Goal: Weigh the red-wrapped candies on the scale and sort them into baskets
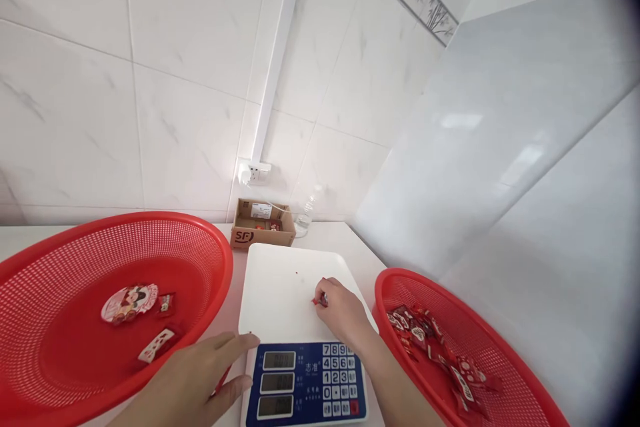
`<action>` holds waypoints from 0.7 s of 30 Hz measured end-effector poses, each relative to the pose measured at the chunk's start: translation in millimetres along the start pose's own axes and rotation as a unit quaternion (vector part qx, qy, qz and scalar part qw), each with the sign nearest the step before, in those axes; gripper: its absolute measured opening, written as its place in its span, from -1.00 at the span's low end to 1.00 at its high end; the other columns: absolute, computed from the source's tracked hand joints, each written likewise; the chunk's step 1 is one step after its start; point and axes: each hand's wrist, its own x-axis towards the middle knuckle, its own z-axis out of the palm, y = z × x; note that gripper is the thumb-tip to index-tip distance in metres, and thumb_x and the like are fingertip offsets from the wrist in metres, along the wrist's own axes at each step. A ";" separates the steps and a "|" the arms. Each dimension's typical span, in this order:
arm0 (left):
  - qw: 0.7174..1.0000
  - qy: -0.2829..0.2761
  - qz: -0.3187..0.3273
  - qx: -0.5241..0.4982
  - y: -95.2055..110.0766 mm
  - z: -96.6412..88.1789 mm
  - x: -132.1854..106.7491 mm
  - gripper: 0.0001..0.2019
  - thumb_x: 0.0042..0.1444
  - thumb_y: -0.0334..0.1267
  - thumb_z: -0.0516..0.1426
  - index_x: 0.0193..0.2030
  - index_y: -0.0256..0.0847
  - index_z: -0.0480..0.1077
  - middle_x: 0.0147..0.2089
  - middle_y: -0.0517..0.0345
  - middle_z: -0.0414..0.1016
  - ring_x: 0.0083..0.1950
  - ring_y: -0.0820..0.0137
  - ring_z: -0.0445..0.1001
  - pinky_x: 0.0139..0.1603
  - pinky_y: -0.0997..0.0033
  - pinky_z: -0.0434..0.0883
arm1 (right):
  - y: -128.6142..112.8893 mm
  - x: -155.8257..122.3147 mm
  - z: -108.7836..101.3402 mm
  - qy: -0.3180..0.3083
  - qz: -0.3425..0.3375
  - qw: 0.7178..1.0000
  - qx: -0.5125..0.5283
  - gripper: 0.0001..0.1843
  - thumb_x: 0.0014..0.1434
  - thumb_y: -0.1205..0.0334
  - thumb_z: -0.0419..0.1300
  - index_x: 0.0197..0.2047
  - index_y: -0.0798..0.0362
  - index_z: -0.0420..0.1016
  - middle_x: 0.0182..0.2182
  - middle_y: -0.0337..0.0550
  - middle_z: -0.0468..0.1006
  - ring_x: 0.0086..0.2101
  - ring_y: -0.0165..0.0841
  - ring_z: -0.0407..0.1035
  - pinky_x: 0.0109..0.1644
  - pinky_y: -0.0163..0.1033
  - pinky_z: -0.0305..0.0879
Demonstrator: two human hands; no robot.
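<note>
A white electronic scale with a blue keypad panel stands in front of me. My right hand rests on the scale's white platform and pinches a small red wrapped candy. My left hand lies at the scale's front left corner, fingers stretched out, beside the rim of the big red basket. I cannot tell if something thin is under its fingers. That basket holds a round pink packet and two small packets.
A second red basket at the right holds several red wrapped candies. A small cardboard box and a clear plastic bottle stand at the back by the tiled wall. A wall socket sits above the box.
</note>
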 end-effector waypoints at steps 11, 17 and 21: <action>0.998 -0.023 0.053 -0.022 11.9 -11.9 -15.8 -0.48 0.16 -0.45 -0.04 0.17 0.18 0.32 0.03 0.23 0.46 0.05 0.38 0.47 0.11 0.36 0.37 | -54.6 27.9 7.8 -0.015 -0.038 0.940 0.339 -0.91 -0.07 0.34 0.18 -0.45 -0.01 0.33 -0.48 -0.32 0.45 -0.49 -0.41 0.33 -0.34 -0.28 0.26; 0.993 -0.046 0.100 0.032 7.7 -5.8 -16.8 -0.42 0.10 -0.55 -0.07 0.17 0.11 0.34 0.08 0.15 0.45 0.13 0.31 0.44 0.09 0.37 0.40 | -142.0 44.2 30.1 -0.123 -0.081 0.848 0.509 -0.78 0.03 0.16 0.26 -0.23 0.00 0.42 -0.37 -0.23 0.55 -0.34 -0.33 0.47 -0.20 -0.18 0.40; 0.992 -0.031 0.097 0.068 1.5 -1.5 -16.7 -0.43 0.18 -0.50 -0.12 0.27 0.06 0.27 0.17 0.06 0.45 0.11 0.27 0.49 0.02 0.33 0.46 | -173.0 48.3 41.2 -0.144 -0.125 0.839 0.509 -0.35 0.22 -0.07 0.16 0.31 -0.09 0.18 0.15 -0.05 0.42 0.12 -0.25 0.34 0.14 -0.09 0.29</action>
